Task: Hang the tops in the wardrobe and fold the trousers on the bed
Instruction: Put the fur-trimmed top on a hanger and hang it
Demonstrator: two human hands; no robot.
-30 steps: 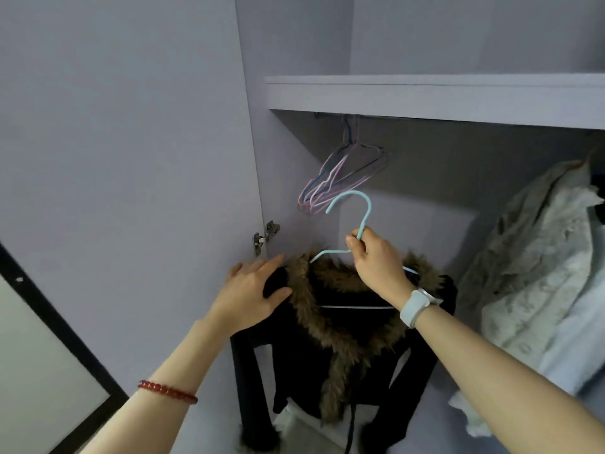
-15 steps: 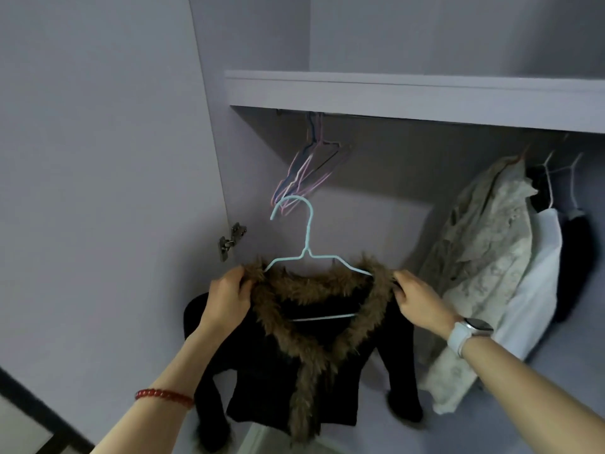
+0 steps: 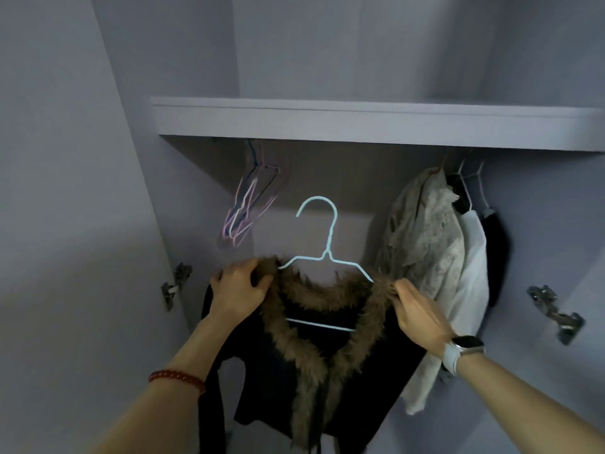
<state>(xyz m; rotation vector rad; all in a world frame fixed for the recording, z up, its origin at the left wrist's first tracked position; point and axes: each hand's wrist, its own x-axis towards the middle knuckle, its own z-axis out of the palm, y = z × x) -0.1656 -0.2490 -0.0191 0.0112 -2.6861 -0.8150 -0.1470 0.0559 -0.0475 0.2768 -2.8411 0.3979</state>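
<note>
A black top with a brown fur collar (image 3: 314, 362) sits on a light blue wire hanger (image 3: 322, 244), held up inside the open wardrobe below the shelf (image 3: 360, 126). My left hand (image 3: 240, 288) grips the top's left shoulder at the fur. At the right shoulder, my right hand (image 3: 417, 311) pinches the fur edge. The hanger's hook points up and left, free of the rail, which is hidden behind the shelf front.
Several empty wire hangers (image 3: 252, 204) hang at the left of the rail. A lacy cream garment (image 3: 422, 244), a white one (image 3: 471, 276) and a dark one (image 3: 496, 257) hang at the right. Door hinges (image 3: 175, 285) sit on both side panels.
My right hand left the hanger's neck and took the top's right shoulder; my left hand closed on the left shoulder. The top now hangs squarer and more central in the wardrobe opening.
</note>
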